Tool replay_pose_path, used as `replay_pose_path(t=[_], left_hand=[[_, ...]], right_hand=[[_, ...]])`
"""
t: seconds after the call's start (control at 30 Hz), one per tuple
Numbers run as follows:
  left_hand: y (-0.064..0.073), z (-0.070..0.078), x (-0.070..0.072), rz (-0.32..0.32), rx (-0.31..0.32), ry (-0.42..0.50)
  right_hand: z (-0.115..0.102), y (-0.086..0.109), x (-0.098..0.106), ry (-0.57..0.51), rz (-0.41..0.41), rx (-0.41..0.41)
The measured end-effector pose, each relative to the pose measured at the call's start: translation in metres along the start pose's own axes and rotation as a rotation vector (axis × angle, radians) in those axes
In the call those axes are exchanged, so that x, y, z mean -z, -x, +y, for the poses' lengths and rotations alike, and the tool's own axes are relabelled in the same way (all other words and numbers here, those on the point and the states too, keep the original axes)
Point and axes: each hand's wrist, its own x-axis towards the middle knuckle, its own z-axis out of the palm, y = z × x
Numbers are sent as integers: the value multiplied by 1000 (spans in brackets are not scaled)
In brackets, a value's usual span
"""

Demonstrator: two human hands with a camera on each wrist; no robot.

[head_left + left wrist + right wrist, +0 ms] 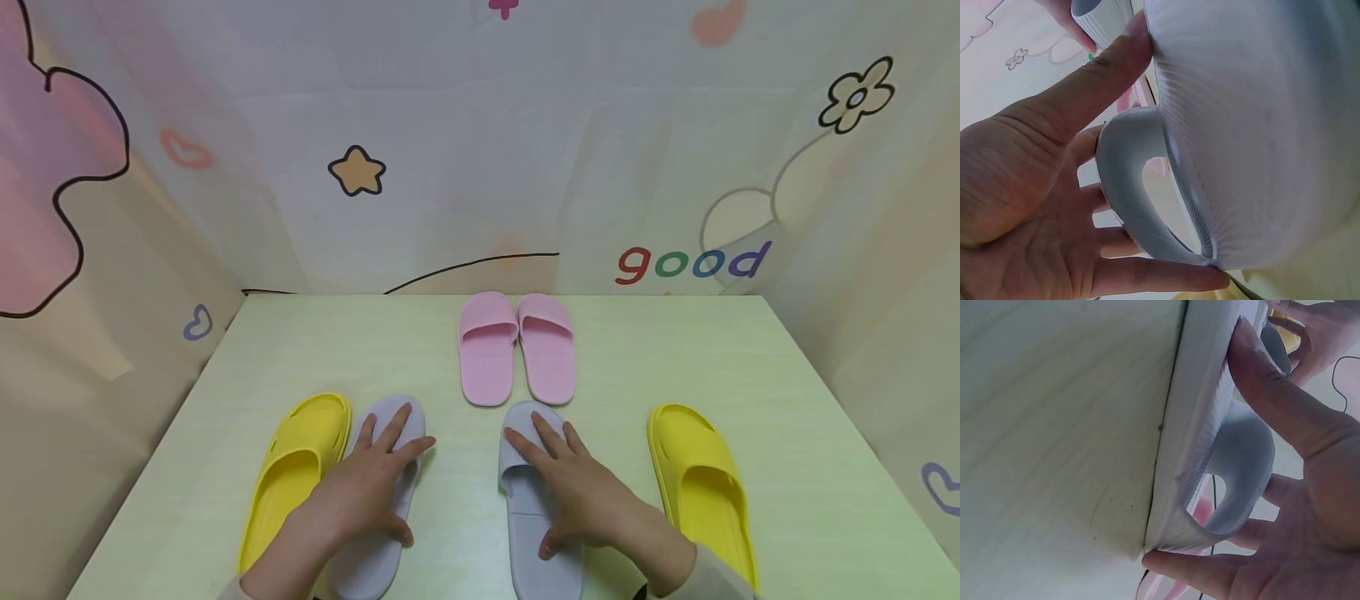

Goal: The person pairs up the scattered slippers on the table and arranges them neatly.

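A grey slipper lies on the left of the table under my left hand. The fingers spread over its ribbed strap, with the thumb at the inner edge. In the left wrist view the strap arches beneath the palm. My right hand spreads over the other grey slipper, fingers lying across its strap and thumb by the footbed. The right wrist view shows that hand's thumb touching the slipper's rim and a fingertip low beside the strap. Both palms partly hide the slippers.
Yellow slippers flank the grey ones: one beside my left hand, one right of my right hand. A pink pair stands side by side near the table's back edge. Printed cloth rises behind the pale table.
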Motion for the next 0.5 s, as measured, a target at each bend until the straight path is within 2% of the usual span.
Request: replay_pose_path(t=[0.5], left_hand=[[0,-1,-3,25,-3,-11]], right_hand=[[2,-1,-5,-18,13,35]])
